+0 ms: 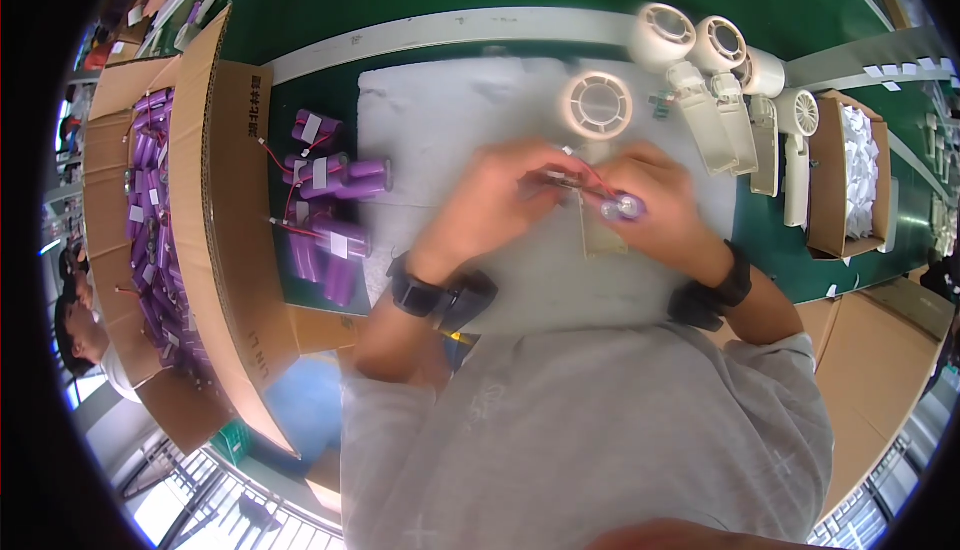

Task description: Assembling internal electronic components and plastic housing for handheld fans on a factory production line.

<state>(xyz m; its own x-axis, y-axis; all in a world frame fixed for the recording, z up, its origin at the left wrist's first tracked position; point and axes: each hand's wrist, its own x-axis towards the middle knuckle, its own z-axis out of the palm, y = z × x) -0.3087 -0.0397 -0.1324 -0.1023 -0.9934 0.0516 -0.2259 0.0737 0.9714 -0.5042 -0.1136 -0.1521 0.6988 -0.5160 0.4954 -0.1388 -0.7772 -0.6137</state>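
My right hand [655,205] is closed around a purple battery pack [626,208], whose round cell ends show by the fingers. Red wires [592,176] run from the pack toward my left hand [495,200], and a small white connector stands near their far end. The left fingers are pinched together close to the wires; motion blur hides what lies between them. Under both hands is a cream handheld fan, its round grille head [597,105] pointing away from me and part of its handle [603,235] showing below. A pale cloth mat [420,110] lies beneath.
Left of the mat lie several purple battery packs [335,240], beside a tall cardboard box [235,200] of more packs. Several cream fan bodies [705,115] stand at the far right, near a small carton [825,180] of white pieces. A grey rail [450,30] crosses the green table.
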